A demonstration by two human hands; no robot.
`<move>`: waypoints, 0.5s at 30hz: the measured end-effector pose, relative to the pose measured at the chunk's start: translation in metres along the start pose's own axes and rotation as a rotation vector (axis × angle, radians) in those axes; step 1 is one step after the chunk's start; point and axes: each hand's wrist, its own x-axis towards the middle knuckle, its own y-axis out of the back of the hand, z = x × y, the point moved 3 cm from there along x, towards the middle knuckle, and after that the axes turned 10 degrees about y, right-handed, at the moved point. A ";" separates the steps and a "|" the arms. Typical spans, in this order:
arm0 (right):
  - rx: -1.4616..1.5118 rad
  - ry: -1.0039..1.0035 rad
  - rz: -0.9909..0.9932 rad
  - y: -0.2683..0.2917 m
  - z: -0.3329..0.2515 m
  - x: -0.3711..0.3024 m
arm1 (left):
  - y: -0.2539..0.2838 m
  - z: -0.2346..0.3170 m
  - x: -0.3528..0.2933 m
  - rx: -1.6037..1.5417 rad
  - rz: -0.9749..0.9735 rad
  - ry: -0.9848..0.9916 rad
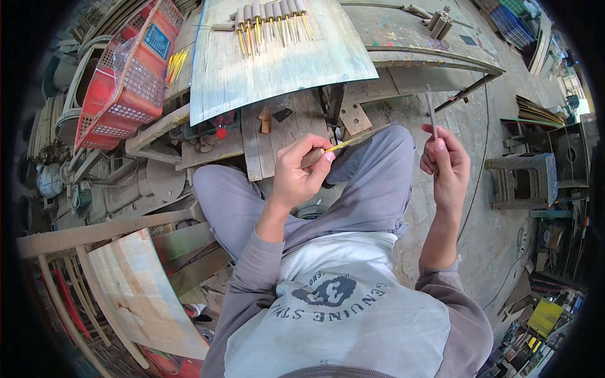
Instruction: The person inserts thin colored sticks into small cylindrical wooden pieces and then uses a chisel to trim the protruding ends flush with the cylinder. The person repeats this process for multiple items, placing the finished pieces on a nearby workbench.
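Note:
In my left hand (295, 170), the fingers pinch a wooden-handled tool (339, 146), its thin yellow end pointing right, over my lap. My palm hides most of the handle. My right hand (446, 160) is raised to the right, closed around the lower end of a slim grey rod (431, 107) that stands nearly upright. The two hands are well apart. Ahead, several similar tools (271, 19) with pale handles, yellow collars and thin shafts lie in a row on a light wooden board (277, 66).
A red plastic crate (129, 94) stands at left, beside a bundle of thin yellow sticks (177, 68). Short tubes (439, 25) stand on the paint-stained bench (403, 39) at far right. Right of my legs is a plastic stool (522, 179). A wooden frame (107, 232) lies near left.

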 end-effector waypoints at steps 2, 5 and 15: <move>-0.005 0.015 -0.028 0.001 -0.002 0.001 | 0.002 0.004 -0.001 0.030 -0.065 0.042; -0.064 0.003 -0.054 0.002 -0.004 0.002 | 0.000 0.006 -0.001 0.036 -0.051 0.036; -0.571 0.159 -0.151 -0.007 -0.004 0.003 | 0.001 -0.001 -0.005 0.054 -0.071 0.030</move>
